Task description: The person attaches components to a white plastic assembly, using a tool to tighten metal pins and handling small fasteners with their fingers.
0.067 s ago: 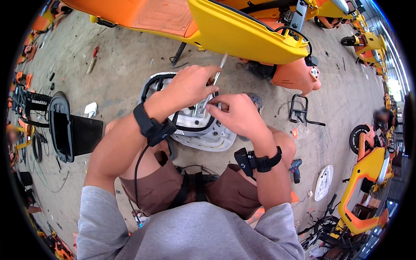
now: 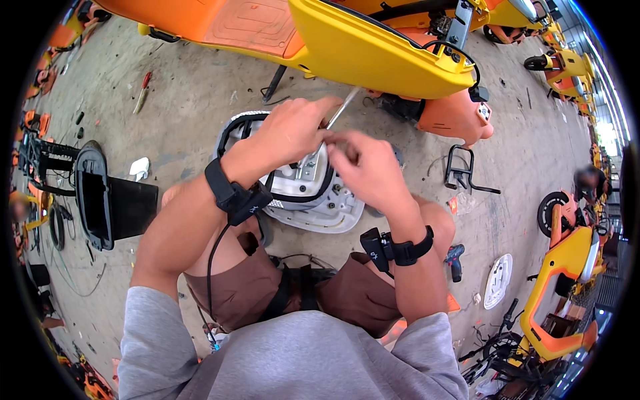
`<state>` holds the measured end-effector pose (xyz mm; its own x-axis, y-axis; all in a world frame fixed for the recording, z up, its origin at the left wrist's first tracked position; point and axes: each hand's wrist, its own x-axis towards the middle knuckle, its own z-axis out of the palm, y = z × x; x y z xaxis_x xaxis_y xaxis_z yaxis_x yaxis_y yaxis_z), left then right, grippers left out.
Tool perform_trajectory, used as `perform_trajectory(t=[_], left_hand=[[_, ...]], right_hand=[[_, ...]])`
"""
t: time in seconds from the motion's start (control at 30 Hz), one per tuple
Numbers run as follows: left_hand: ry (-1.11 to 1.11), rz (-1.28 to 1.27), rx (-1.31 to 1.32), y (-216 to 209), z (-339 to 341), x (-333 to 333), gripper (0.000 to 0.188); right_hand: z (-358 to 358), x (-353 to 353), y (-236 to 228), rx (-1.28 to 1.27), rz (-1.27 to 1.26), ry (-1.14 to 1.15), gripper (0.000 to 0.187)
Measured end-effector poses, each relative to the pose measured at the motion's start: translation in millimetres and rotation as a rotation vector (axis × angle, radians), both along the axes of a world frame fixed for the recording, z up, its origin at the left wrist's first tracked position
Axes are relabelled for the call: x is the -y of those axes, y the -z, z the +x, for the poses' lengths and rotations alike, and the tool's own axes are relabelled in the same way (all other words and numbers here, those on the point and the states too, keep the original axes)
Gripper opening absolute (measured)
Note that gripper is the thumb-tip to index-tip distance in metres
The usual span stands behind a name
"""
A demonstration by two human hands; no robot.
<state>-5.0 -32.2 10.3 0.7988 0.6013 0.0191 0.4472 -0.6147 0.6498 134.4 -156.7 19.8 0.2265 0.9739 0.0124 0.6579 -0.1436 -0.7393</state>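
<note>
My left hand is closed around a slim silver metal rod, which slants up and away to the right. Its lower part is hidden by my fingers. Close beside it, my right hand has its thumb and fingers bent together by the left fingertips; what they hold, if anything, is hidden. Below both hands lies a scooter seat, upside down by its look, with a white plastic underside, a black inner rim and a metal bracket. A pale grey plastic part shows under its near edge.
A yellow and orange scooter stands just ahead. Left is a black plastic bin; a red-handled tool lies farther off. Right are a black metal frame, a cordless drill and a white panel. Another person is far right.
My right hand has moved up and slightly right from the bracket to the left fingertips. The rod's upper end has tilted a little to the right and lower.
</note>
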Motion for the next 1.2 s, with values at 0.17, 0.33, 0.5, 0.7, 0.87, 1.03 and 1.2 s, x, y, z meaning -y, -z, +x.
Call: perform_trajectory(t=[0.17,0.33,0.5,0.7,0.87,1.03,1.2], left_hand=[[0.116,0.101,-0.097,0.5,-4.4,-5.3,0.022],[0.039,0.254,-0.009,4.0,-5.2,-2.4,0.018],[-0.025,0.161,0.008,12.9,-0.1,-0.4,0.018],[-0.016,0.187,-0.053,12.4,5.3,3.0,0.021],[-0.025,0.100,-0.156,-2.5,9.7,12.2,0.023],[-0.027,0.081,-0.108,7.4,9.0,20.6,0.028],[0.051,0.136,-0.043,7.8,8.8,17.5,0.033]], right_hand=[[13.3,-0.7,17.4,0.329,-0.007,0.096,0.038],[15.4,0.0,12.0,0.390,-0.035,0.137,0.028],[18.7,1.1,12.0,0.274,-0.060,0.112,0.021],[16.4,5.5,5.8,0.201,-0.116,0.110,0.019],[20.8,7.7,9.2,0.295,-0.077,0.186,0.018],[24.1,9.8,5.0,0.287,-0.120,0.181,0.020],[16.4,11.9,2.2,0.107,-0.090,-0.052,0.020]])
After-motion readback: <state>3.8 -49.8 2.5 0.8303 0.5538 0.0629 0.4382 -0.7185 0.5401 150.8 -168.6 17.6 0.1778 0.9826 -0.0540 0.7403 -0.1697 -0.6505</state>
